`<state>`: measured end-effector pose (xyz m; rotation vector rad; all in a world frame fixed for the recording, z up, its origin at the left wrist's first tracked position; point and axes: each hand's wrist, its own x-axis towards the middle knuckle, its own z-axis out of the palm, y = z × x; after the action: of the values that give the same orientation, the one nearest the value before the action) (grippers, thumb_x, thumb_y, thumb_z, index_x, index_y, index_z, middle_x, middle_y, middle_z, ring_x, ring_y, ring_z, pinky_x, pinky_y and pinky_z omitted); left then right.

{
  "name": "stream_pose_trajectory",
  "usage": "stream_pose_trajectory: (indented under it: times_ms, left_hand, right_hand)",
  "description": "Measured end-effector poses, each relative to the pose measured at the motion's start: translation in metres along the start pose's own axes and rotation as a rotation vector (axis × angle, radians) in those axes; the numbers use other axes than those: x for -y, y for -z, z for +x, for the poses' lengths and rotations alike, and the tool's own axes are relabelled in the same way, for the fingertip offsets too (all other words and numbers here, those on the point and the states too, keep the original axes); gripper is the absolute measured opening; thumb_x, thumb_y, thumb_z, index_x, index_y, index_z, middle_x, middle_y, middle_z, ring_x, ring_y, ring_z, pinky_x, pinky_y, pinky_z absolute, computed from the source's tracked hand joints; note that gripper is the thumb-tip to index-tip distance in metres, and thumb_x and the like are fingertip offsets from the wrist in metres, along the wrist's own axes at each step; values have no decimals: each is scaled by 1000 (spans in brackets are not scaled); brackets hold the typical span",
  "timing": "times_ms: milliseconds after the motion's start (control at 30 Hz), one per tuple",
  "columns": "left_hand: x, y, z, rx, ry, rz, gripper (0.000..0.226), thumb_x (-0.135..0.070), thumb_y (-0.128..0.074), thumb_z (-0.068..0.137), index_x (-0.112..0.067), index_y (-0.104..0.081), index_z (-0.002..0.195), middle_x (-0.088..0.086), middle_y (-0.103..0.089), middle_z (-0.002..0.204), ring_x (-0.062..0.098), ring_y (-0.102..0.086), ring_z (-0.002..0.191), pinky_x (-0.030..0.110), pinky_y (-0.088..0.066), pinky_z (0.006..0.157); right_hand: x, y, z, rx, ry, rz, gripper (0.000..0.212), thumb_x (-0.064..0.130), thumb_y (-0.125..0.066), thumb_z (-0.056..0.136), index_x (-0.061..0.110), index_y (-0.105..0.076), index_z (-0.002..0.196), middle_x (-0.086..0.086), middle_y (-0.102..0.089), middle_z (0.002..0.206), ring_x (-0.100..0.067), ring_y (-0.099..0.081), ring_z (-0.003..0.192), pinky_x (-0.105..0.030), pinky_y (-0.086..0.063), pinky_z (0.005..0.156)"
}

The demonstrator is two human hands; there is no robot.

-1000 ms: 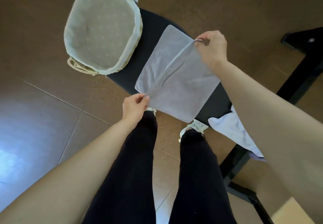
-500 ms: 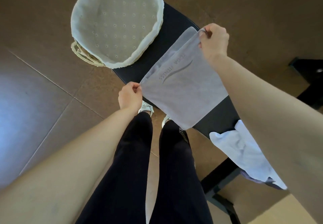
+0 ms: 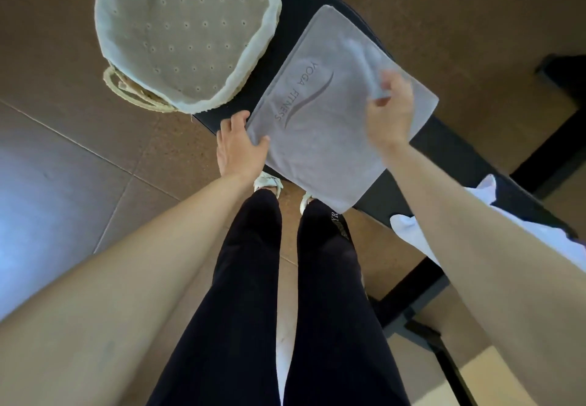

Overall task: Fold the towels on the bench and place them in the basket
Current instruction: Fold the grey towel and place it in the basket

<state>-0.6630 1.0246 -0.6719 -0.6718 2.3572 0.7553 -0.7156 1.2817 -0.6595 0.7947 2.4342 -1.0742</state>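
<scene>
Two hands on towel [image 3: 320, 139], beside basket [image 3: 260, 47]: left hand [image 3: 239, 149] pinning corner, right hand [image 3: 388, 114] pinching far edge. I'd fold corner-to-corner, evenly.

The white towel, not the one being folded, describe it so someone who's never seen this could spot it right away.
Start at the long black bench, with the round lined basket at one end. At the opposite end, past the grey towel, lies the white towel, partly behind the right forearm. It is crumpled, unprinted and drapes over the edge.
</scene>
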Motion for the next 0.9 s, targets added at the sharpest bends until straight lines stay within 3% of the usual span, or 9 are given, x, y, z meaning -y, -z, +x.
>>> stream_pose_trajectory:
  times_ms: [133, 267, 400, 500, 633, 800, 900]
  left_hand:
    - [-1, 6, 12, 78, -25, 73, 52, -35, -71, 90, -20, -50, 135, 2, -62, 123, 28, -49, 120, 44, -44, 98]
    - [0, 11, 15, 164, -64, 142, 33, -33, -63, 97, -13, -57, 122, 0, -62, 110, 23, -56, 100, 34, -40, 80]
    - [7, 14, 8, 173, -128, 180, 26, -29, -59, 100, -11, -58, 118, -1, -61, 105, 23, -57, 94, 33, -39, 77]
    - [10, 19, 1, 153, -155, 206, 23, -28, -59, 100, -12, -59, 118, 0, -66, 106, 23, -59, 94, 33, -40, 78]
    - [8, 32, -5, 104, -192, 197, 20, -28, -60, 100, -16, -60, 116, -9, -63, 90, 21, -61, 91, 32, -40, 77]
    - [13, 45, -3, 131, -231, 181, 31, -26, -59, 100, -25, -48, 129, -3, -66, 79, 21, -65, 83, 38, -47, 81]
    - [17, 54, 5, 233, -313, 183, 32, -23, -56, 102, -31, -43, 130, -1, -69, 81, 18, -71, 74, 35, -49, 76]
  right_hand:
    - [-65, -14, -77, -171, -387, 39, 41, 14, -70, 89, 11, -55, 126, -2, -51, 113, -17, -56, 93, -33, -49, 91]
    - [-95, -39, -124, -124, -758, 180, 57, 26, -79, 85, 7, -48, 129, -12, -57, 127, -27, -61, 105, -36, -47, 93]
    - [-99, -68, -140, -116, -813, 264, 46, 24, -78, 85, 14, -42, 112, -15, -60, 120, -34, -63, 104, -46, -52, 94]
    - [-95, -78, -141, -122, -846, 315, 32, 19, -71, 90, 10, -50, 112, -11, -63, 113, -31, -62, 101, -37, -49, 85]
    - [-96, -75, -144, -134, -817, 357, 19, 24, -69, 92, 9, -60, 99, -2, -60, 95, -23, -58, 88, -30, -40, 74]
    - [-101, -71, -153, -200, -838, 512, 25, 28, -72, 92, 10, -55, 90, -1, -58, 87, -21, -65, 73, -44, -62, 77]
    - [-94, -68, -159, -244, -830, 593, 17, 19, -68, 96, 11, -54, 102, -3, -60, 97, -18, -69, 75, -43, -64, 73]
